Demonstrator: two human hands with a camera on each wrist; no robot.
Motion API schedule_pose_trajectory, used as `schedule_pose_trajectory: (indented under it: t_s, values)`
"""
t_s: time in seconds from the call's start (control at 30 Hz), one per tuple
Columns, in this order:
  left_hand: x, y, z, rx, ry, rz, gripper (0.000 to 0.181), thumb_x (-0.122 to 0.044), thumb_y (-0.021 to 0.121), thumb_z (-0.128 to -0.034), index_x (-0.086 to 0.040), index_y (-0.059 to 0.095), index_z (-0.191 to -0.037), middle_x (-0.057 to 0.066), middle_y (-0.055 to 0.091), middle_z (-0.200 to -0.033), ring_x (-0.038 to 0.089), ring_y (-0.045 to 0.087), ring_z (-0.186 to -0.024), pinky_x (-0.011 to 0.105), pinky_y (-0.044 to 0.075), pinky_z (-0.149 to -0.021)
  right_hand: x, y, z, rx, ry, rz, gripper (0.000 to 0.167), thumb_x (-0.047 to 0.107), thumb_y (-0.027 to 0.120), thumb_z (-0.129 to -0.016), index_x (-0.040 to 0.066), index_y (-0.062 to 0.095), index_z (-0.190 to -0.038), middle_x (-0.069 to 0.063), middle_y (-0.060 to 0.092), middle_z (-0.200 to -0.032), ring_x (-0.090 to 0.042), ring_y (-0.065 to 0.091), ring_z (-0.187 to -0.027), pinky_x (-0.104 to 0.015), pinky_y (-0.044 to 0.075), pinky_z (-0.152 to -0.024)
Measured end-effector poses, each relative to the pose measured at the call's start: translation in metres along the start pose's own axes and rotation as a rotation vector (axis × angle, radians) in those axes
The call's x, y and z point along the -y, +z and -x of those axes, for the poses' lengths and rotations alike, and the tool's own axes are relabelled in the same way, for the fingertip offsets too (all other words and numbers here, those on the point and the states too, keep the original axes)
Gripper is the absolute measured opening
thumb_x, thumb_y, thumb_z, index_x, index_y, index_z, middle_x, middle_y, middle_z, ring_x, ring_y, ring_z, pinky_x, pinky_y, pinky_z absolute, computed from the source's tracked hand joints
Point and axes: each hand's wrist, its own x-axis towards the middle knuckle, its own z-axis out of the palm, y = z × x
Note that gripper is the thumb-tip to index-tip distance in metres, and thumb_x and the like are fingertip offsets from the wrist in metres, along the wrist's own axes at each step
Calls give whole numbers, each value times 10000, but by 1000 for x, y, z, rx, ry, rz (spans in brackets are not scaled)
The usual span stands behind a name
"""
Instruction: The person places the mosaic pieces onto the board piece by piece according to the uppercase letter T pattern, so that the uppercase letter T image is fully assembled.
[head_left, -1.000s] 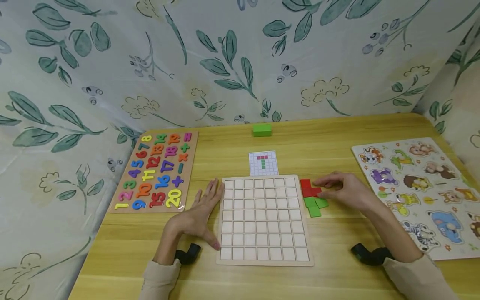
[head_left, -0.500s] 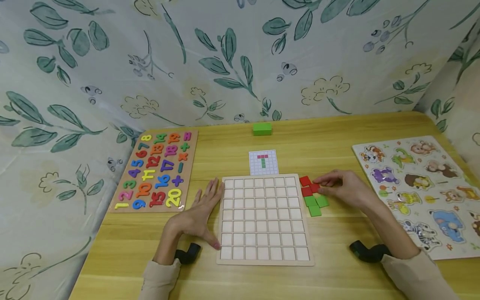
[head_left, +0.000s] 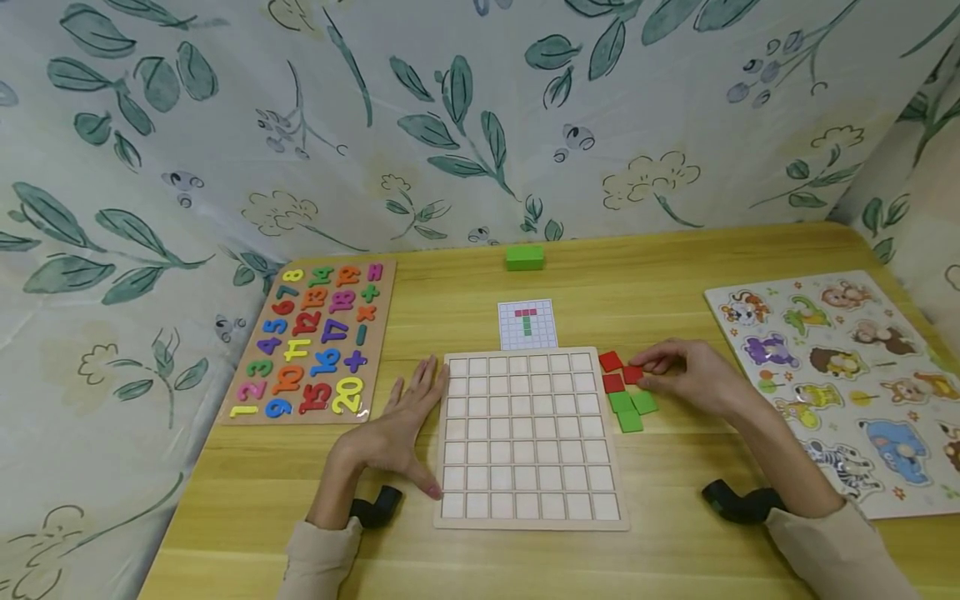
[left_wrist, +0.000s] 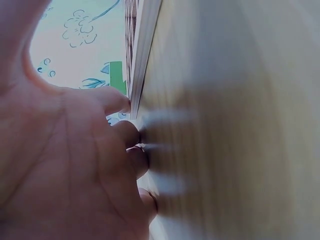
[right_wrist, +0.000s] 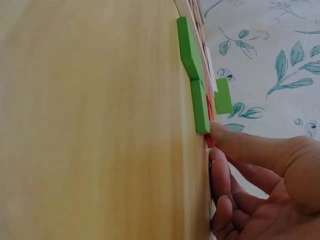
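Observation:
A wooden grid board (head_left: 531, 525) lies in front of me, its square cells bare. My left hand (head_left: 390, 440) rests on the table with fingers spread, thumb and fingertips touching the board's left edge. On the other side, my right hand (head_left: 693, 379) pinches a red square tile (head_left: 633, 375) between thumb and finger, low over the table. In the right wrist view, the thumb and a finger partly hide that red tile (right_wrist: 210, 141). Two more red tiles (head_left: 613, 383) lie between it and the board. Just nearer, several green tiles (head_left: 631, 420) sit close together.
A card (head_left: 527, 325) with a red and green T pattern lies behind the board. Farther back stands a green block (head_left: 524, 258). A number puzzle (head_left: 311, 342) is at the left, an animal puzzle (head_left: 832, 392) at the right beside my right forearm.
The red tiles have been spread apart; the pinched one has shifted slightly right, away from the other two. The right hand moved little, and the left hand stays at the board's edge.

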Motion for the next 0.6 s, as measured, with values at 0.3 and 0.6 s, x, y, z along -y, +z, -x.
schedule_pose_trajectory:
  t_s: [0.3,0.6]
  values:
    - [-2,1,0,-11,-9,-17,1613,-474,1022,-538,-95,-71,-1663,154,-249,-1713,347,-223,-1598,613,-118,-1287,-1,-1,-1,5,-14,12,302,139,771,-933,33,718,-1211,-111,698,-1073,-168,589,-925,-177,499,-741]
    - [-3,2,0,-17,-15,-19,1607,-459,1020,-551,-83,-81,-1658,152,-252,-1713,346,-223,-1599,613,-124,-1286,1,-1,-1,0,-72,84,267,110,769,-925,-15,699,-1151,-101,692,-1003,-202,593,-901,-185,500,-722]
